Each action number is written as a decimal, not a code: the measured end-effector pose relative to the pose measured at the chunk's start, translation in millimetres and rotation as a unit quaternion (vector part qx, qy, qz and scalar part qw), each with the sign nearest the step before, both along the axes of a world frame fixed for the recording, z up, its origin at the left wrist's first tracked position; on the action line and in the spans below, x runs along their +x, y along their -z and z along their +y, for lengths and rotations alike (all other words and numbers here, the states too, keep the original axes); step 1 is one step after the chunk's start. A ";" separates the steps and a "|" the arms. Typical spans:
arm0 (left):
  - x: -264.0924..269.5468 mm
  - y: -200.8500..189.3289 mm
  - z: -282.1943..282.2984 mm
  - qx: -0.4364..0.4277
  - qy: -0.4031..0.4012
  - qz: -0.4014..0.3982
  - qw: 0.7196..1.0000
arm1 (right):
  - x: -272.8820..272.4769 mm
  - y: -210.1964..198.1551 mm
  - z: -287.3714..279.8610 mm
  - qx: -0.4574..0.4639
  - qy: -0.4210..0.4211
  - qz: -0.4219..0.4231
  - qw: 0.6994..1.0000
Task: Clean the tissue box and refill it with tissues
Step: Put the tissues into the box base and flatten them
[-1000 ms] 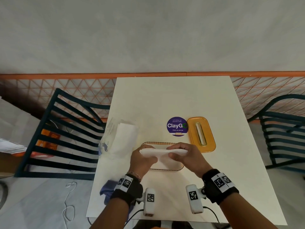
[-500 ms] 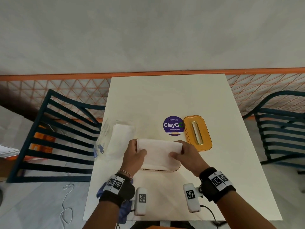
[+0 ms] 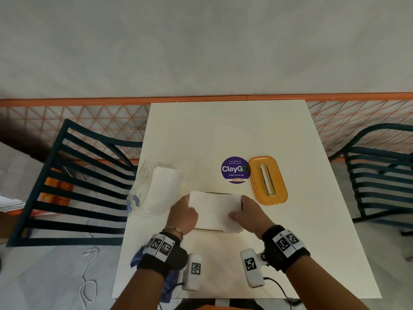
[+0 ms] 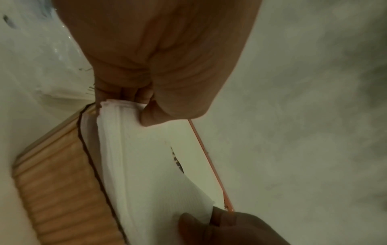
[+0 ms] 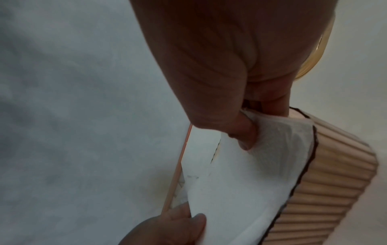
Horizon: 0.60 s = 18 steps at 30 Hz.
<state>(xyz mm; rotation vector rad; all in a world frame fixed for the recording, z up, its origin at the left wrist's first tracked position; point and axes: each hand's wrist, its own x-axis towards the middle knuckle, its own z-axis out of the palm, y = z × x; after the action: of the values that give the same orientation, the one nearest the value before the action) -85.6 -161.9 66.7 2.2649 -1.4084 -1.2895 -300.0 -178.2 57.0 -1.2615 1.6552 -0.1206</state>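
Tissue box (image 3: 214, 193) mostly under tissues (image 3: 214, 211)

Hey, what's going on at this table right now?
A person is refilling a tissue box. Their left hand and right hand each grip an end of a stack of white tissues held over the open ribbed box. The orange lid lies aside, and a plastic tissue pack sits to the left.

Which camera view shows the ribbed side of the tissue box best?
The right wrist view: the tissue box shows its ribbed wall sharply. The left wrist view shows it blurred; the head view shows only its dark rim.
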 end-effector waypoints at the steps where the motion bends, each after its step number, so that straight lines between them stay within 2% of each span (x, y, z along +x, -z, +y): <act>1: 1.8 0.1 -0.2 -0.004 0.004 -0.008 1.000 | -0.7 -0.9 -0.6 -0.003 0.002 0.007 1.000; 7: 11.1 0.1 0.5 -0.029 -0.002 -0.033 0.999 | -3.9 -11.8 -2.4 -0.052 -0.012 0.078 0.996; 13: 14.7 -2.6 3.7 -0.058 -0.037 -0.035 0.997 | -2.3 -20.1 -3.1 -0.051 -0.047 0.137 0.988; 15: 14.4 -4.5 5.5 -0.073 -0.020 -0.051 0.996 | -0.8 -23.5 -3.3 -0.058 -0.050 0.157 0.985; 18: 13.2 -9.2 10.0 -0.135 0.056 -0.102 0.984 | -1.4 -28.5 -1.5 -0.102 -0.074 0.195 0.973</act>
<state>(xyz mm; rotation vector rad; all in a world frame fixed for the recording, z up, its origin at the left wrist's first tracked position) -72.4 -151.9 75.9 2.2078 -1.6843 -0.8479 -301.4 -179.8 85.4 -1.6407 1.9082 0.0543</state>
